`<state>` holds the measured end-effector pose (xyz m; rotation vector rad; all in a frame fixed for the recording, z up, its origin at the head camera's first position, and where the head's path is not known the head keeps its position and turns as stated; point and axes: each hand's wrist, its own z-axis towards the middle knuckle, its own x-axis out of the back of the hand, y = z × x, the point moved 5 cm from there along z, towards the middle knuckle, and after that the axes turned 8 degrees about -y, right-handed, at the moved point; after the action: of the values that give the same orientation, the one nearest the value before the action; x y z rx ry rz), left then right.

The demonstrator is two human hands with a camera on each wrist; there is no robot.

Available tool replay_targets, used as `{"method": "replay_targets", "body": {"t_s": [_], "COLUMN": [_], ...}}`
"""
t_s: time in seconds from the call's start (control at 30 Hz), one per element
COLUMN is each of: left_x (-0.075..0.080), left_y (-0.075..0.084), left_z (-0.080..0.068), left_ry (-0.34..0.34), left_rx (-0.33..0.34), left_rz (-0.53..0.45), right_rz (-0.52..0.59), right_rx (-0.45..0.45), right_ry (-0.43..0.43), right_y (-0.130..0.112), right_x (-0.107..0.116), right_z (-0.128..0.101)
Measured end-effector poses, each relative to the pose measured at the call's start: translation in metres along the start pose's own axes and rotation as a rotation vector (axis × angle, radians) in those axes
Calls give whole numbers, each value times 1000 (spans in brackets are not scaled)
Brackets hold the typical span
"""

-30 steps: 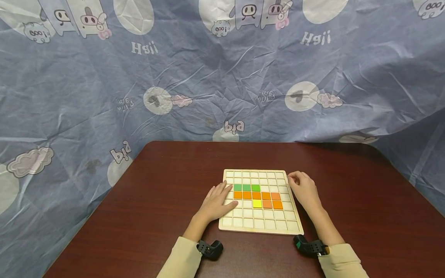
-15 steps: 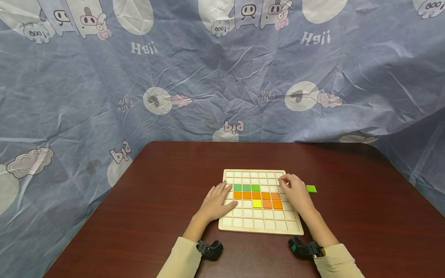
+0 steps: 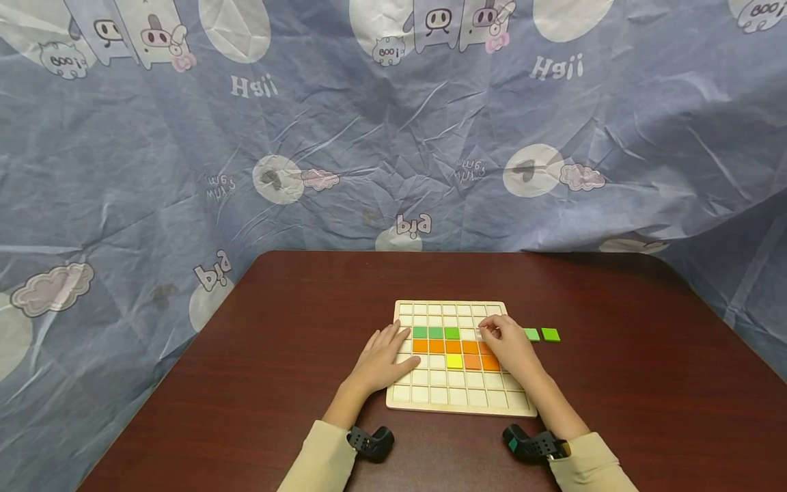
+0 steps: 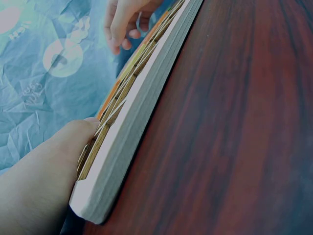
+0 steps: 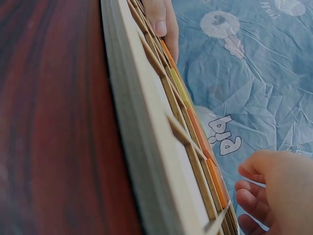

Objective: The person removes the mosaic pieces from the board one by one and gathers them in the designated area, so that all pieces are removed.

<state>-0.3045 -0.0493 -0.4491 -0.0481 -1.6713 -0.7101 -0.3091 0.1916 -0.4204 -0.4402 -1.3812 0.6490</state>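
Observation:
My left hand (image 3: 382, 359) lies on the left edge of a pale wooden grid board (image 3: 433, 396), fingers straight and spread. In the left wrist view, its thumb (image 4: 73, 134) lies over the board's near rim. On the board sit teal and green tiles (image 3: 436, 332), a row of orange tiles (image 3: 437, 346) and a yellow tile (image 3: 454, 361). Above the right part of the grid, my right hand (image 3: 510, 348) has thumb and forefinger brought together; whether something is between the tips cannot be seen. In the right wrist view, the right hand's fingers (image 5: 257, 200) are curled.
A light green tile (image 3: 531, 334) and a brighter green tile (image 3: 550, 335) lie on the dark wood table (image 3: 307, 328), right of the board. A blue printed cloth (image 3: 344, 137) hangs behind the table.
My right hand has moved left from the board's right edge onto the grid, uncovering the two green tiles on the table. The left hand and board have stayed still.

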Motion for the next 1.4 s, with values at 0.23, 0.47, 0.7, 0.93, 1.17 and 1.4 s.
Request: {"method": "replay_targets", "body": {"t_s": [0.23,0.47,0.7,0.93,1.17,1.4], "left_x": [-1,-1,-2,0,1,1], "left_y": [0,1,2,1,3,2], "left_z": [0,1,2,0,-1,0], "left_ry": [1,6,7,16,10,15], "left_rx": [-3,-4,-12,-7,-4,-2], "left_rz": [-2,-1,-5,-6,-19,-12], "right_rz": [16,21,-41,-98,-146,-137], "right_rx": [14,33,50,45,65,62], "right_ry": [-13,-35,-55,-33,-8,-16], "right_y": [1,3,-1,-11,-19,-20], "right_x": [-4,-7,-14,-23,-30,-32], "right_z": [0,1,2,5,9,9]}}
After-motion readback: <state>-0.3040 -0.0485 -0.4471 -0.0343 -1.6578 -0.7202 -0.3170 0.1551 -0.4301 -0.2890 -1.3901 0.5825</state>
